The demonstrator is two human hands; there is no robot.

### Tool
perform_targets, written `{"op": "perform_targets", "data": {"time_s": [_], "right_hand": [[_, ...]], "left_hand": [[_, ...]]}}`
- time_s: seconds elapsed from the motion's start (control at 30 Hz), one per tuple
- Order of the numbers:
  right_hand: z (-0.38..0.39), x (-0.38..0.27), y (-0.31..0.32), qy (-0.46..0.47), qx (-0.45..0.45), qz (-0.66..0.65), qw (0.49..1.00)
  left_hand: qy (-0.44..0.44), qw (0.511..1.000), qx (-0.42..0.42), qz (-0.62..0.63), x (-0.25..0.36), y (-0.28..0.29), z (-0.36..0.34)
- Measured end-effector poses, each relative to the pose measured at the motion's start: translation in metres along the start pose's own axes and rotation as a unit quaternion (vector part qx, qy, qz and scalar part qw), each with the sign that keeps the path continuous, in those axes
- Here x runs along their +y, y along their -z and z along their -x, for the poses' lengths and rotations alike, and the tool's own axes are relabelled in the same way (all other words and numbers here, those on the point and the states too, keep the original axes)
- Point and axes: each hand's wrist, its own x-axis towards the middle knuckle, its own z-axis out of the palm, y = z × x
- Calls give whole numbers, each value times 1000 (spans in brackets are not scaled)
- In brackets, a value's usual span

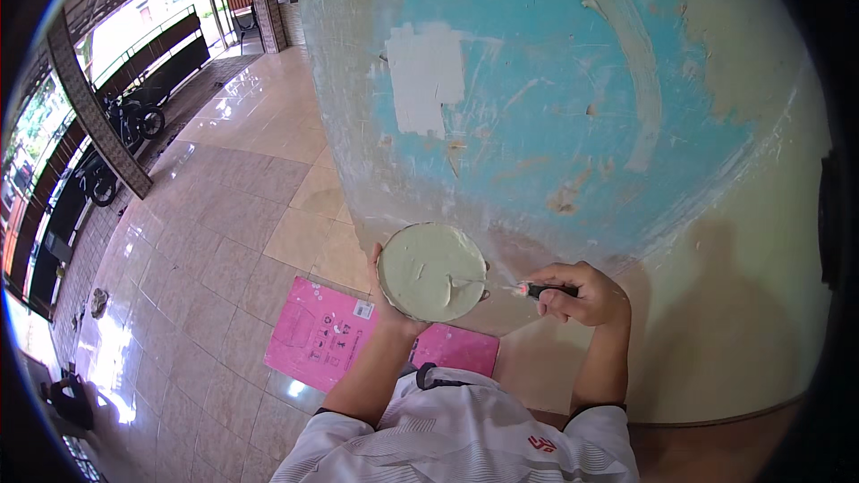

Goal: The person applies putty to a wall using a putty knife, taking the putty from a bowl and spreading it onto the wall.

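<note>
A round tub (430, 319) of pale green wall filler (420, 255) rests in my left hand (392, 315), whose fingers wrap round its side and underside. My right hand (580, 295) is closed round the black handle of a putty knife (549, 290), red near the blade end. Its thin blade reaches left to the tub, its tip at or in the filler, where a small ridge stands up. Just beyond the tub rises a wall (528, 125) with worn turquoise paint. A squarish white patch (428, 76) and a curved strip of filler (642, 63) lie on it.
Pink flattened cardboard (313, 331) lies on the tiled floor (197, 277) below the tub. A cream wall (743, 304) closes the right side. A patterned pillar (94, 107), motorcycles (134, 121) and a dark gate (161, 58) stand at the far left.
</note>
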Motion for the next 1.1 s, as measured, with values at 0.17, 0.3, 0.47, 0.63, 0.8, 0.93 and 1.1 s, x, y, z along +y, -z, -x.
{"op": "perform_targets", "data": {"time_s": [0.17,0.3,0.47,0.63,0.8,0.93,1.1], "right_hand": [[1,5,1,-51,12,-100,994],[-3,2,-3,15,26,25,999],[-5,-10,-12,163,149,221,950],[-1,-16,-17,198,223,415,860],[1,-27,-24,231,290,573,731],[-5,-18,-24,270,310,457,789],[-7,17,-16,104,209,-6,972]], "left_hand": [[2,999,4,42,-1,-3,-3],[10,1000,-6,-10,-2,-9,-3],[-11,999,31,-4,-2,-11,-5],[-12,1000,25,-4,-1,-16,-4],[17,1000,-21,-10,-3,-27,-4],[-20,999,26,-9,1,-17,-9],[-1,1000,-23,-8,4,-28,-9]]}}
